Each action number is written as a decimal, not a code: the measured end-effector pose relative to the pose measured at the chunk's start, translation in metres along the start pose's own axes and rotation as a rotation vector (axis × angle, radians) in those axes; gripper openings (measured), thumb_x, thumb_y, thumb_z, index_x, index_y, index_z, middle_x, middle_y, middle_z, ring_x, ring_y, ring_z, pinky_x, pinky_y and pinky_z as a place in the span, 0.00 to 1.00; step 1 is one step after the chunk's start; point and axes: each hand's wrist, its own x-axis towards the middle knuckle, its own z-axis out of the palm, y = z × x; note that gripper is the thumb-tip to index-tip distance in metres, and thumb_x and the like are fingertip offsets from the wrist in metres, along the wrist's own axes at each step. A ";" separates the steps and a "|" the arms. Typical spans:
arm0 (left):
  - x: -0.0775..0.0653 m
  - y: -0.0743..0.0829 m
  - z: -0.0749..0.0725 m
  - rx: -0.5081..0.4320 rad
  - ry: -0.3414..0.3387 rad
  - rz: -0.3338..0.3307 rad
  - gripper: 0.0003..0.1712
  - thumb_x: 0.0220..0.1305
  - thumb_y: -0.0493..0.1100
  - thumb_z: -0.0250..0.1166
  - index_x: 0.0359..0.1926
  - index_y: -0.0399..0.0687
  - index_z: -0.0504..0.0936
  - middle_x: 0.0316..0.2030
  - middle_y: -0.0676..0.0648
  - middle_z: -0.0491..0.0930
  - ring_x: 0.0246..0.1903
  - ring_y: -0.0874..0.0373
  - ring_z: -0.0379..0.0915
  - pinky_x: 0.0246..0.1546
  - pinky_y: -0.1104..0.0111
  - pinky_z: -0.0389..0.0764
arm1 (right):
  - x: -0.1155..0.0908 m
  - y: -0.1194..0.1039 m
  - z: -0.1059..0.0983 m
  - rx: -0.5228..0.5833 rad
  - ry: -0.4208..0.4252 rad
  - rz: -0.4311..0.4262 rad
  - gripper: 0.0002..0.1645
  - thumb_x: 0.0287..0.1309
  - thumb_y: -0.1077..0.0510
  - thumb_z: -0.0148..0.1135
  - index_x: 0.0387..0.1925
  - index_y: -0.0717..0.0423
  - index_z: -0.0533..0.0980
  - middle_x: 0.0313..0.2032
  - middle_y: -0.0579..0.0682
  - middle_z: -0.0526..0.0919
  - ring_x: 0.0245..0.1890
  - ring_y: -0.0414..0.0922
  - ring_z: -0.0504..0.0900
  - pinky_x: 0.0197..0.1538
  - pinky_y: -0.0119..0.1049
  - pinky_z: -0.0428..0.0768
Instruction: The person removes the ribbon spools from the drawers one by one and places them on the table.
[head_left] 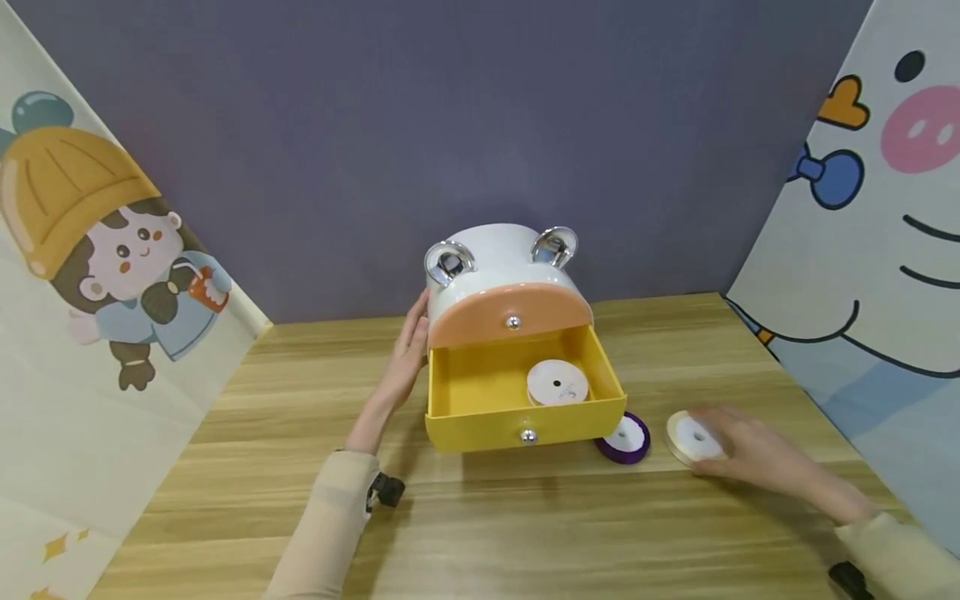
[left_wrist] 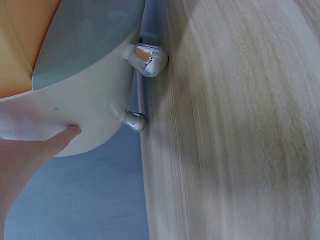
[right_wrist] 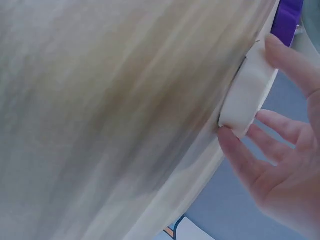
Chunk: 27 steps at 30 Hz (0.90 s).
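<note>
On table (head_left: 525,533), cream spool (head_left: 690,440), axis seemingly upright

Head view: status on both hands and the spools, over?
Left hand against side of cabinet. Right hand pinches cream spool on table. Yellow drawer open, white spool inside. Purple spool between cream spool and drawer.

Right grip (head_left: 750,450) on cream spool (head_left: 687,439)

Slate-purple back wall (head_left: 480,125), cartoon-printed side panels (head_left: 862,267), wood-grain tabletop (head_left: 540,533)
</note>
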 end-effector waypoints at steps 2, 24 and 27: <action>0.002 -0.006 -0.001 -0.003 0.008 0.004 0.29 0.81 0.53 0.36 0.78 0.74 0.46 0.80 0.52 0.42 0.76 0.42 0.50 0.68 0.39 0.66 | 0.001 0.000 0.000 -0.006 0.000 -0.017 0.48 0.39 0.41 0.80 0.56 0.67 0.75 0.52 0.70 0.80 0.49 0.66 0.81 0.49 0.64 0.81; -0.002 0.000 -0.001 -0.002 0.002 -0.004 0.30 0.81 0.52 0.36 0.79 0.69 0.45 0.80 0.53 0.38 0.78 0.43 0.43 0.69 0.37 0.63 | 0.063 -0.100 -0.104 -0.010 0.185 -0.328 0.38 0.51 0.53 0.76 0.62 0.56 0.73 0.55 0.55 0.82 0.49 0.51 0.84 0.44 0.48 0.87; -0.006 0.011 0.002 -0.006 -0.011 -0.010 0.31 0.81 0.50 0.36 0.79 0.63 0.44 0.81 0.50 0.37 0.78 0.41 0.43 0.69 0.38 0.64 | 0.071 -0.123 -0.111 0.035 0.094 -0.325 0.36 0.57 0.49 0.71 0.65 0.54 0.71 0.60 0.54 0.79 0.55 0.52 0.81 0.50 0.49 0.86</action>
